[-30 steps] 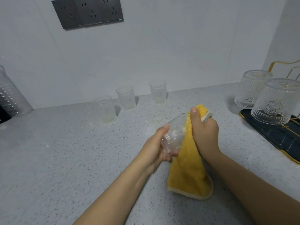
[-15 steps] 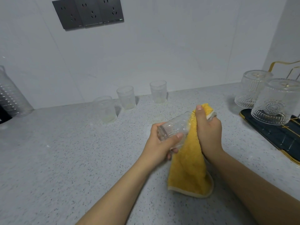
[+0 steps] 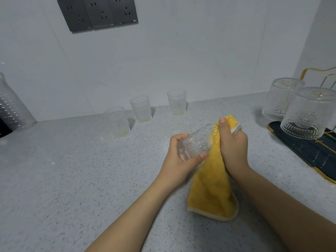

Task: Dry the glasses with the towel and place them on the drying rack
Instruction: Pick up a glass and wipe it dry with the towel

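Observation:
A ribbed clear glass (image 3: 195,144) lies on its side above the counter, its base gripped by my left hand (image 3: 179,160). My right hand (image 3: 233,142) grips the yellow towel (image 3: 212,186) bunched against the glass's mouth; the towel's tail hangs down to the counter. Three more upright glasses (image 3: 117,121), (image 3: 141,108), (image 3: 177,101) stand near the wall. At the right, the dark drying rack (image 3: 312,153) with gold trim carries two glasses turned upside down (image 3: 281,99), (image 3: 307,113).
The grey speckled counter (image 3: 72,170) stretches to the left. A clear dimpled jug (image 3: 11,106) stands at the far left edge. Dark wall sockets (image 3: 98,12) sit high on the white wall. Gold rack wires (image 3: 312,73) rise behind the rack.
My left hand has shifted its grip round the glass's base, turning the glass against the towel. Both hands have drifted slightly right and up. The towel stays pressed at the mouth.

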`<action>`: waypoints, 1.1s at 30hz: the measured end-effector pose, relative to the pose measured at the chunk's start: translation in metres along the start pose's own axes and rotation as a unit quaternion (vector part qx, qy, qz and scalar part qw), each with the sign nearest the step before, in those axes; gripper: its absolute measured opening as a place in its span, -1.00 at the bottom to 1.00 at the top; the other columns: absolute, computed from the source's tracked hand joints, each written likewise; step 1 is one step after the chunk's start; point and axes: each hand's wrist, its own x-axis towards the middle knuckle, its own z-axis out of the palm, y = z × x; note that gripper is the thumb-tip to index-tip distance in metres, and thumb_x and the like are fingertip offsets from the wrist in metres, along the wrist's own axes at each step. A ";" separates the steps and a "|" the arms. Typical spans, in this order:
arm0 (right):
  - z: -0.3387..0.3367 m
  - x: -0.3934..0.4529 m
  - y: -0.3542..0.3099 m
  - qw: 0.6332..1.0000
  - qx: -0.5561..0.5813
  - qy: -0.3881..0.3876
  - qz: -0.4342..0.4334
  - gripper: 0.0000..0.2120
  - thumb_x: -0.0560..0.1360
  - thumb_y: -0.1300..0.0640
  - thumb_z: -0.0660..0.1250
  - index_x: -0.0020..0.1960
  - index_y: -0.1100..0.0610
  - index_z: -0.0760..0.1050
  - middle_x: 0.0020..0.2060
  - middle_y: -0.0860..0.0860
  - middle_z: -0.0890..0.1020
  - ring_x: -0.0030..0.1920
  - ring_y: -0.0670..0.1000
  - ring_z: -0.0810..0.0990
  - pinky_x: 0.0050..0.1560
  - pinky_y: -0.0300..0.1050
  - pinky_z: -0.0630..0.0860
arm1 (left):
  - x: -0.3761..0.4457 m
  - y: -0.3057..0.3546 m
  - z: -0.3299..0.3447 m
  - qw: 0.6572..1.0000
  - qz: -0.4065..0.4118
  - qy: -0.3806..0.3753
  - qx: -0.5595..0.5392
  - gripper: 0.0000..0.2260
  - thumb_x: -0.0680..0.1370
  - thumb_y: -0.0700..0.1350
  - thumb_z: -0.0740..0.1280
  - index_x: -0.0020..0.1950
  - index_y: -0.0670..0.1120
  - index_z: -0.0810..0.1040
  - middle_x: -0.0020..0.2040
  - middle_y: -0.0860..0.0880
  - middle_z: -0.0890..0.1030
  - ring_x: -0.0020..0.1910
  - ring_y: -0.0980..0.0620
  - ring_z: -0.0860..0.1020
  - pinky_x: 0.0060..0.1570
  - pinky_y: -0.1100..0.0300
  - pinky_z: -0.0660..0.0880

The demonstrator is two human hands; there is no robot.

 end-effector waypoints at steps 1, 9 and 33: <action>0.000 0.000 0.000 1.000 -0.001 0.000 -0.001 -0.57 0.54 -0.05 0.25 -0.44 0.06 0.27 -0.54 0.00 0.35 -0.49 0.01 0.35 -0.41 -0.13 0.30 | 0.001 0.003 0.001 1.000 -0.007 0.007 -0.013 -0.50 0.43 -0.04 0.50 0.28 0.03 0.35 0.12 -0.07 0.58 -0.09 0.04 0.64 -0.24 0.26 0.53; 0.005 -0.009 0.002 0.995 -0.036 -0.032 -0.091 -0.56 0.51 0.02 0.29 -0.48 0.07 0.25 -0.68 -0.12 0.31 -0.63 -0.15 0.28 -0.59 -0.26 0.22 | 0.006 0.013 -0.006 0.922 -0.280 -0.102 -0.246 -0.51 0.53 0.30 0.17 0.00 -0.11 0.59 -0.28 -0.11 0.60 -0.53 0.05 0.51 -0.61 0.35 0.34; -0.018 -0.001 -0.006 0.980 -0.042 -0.002 -0.193 -0.57 0.48 -0.08 0.25 -0.49 0.02 0.23 -0.64 -0.09 0.31 -0.60 -0.08 0.34 -0.59 -0.27 0.21 | 0.004 0.018 0.008 0.938 -0.173 0.006 -0.301 -0.66 0.54 0.13 0.23 0.14 -0.10 0.49 -0.21 -0.15 0.59 -0.52 0.09 0.46 -0.62 0.38 0.22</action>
